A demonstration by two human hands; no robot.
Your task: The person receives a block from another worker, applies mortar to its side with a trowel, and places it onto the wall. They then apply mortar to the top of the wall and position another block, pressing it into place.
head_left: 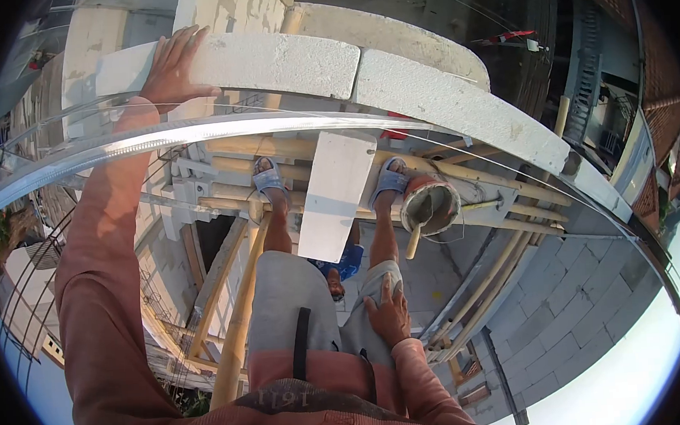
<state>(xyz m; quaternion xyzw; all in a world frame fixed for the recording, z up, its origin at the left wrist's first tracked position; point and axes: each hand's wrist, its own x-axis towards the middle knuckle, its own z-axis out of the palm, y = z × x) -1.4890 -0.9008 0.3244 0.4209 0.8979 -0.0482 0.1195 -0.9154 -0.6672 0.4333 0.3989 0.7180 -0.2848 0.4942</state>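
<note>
My left hand (177, 70) lies with spread fingers on top of a row of white blocks (284, 60) at the upper left. Its palm presses on the block and nothing is held. My right hand (391, 314) rests on my right thigh, fingers apart, holding nothing. Between my sandalled feet, a loose white block (336, 193) lies over bamboo poles. Right of my right foot hangs or stands a round bucket (431, 207) with grey mortar and a wooden-handled tool (414, 241) in it.
Bamboo poles (241, 312) form the scaffold under my feet. Another person (347, 263) is below, partly hidden by the loose block. A grey block wall (579, 307) stands at the lower right. Thin rebar (29, 286) shows at the far left.
</note>
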